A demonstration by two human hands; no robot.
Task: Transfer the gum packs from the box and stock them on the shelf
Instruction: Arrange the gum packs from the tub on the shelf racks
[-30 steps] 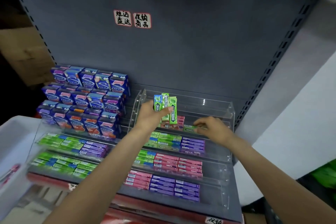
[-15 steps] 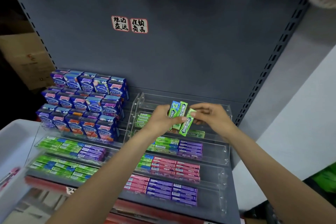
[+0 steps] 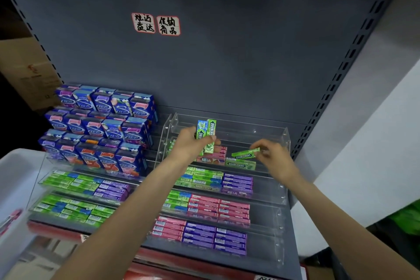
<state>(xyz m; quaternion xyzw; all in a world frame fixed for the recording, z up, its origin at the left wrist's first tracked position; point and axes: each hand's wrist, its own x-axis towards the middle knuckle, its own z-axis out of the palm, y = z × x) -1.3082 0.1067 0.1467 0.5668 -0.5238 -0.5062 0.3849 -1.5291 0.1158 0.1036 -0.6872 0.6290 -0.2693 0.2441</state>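
My left hand grips two upright gum packs, one blue-green and one green, in front of the clear acrylic tiered rack. My right hand pinches a single green gum pack by its right end and holds it slanted just above another green pack lying in the rack's second tier. Pink packs lie to the left of that spot. The white box shows at the left edge.
Lower tiers hold rows of green, pink and purple packs. A second acrylic rack with green and purple packs stands at the left. Stacked blue gum boxes rise behind it. The grey back panel carries two labels.
My right hand took one green pack from the bundle in my left hand and carried it down and right to the second tier. My left hand now holds two packs.
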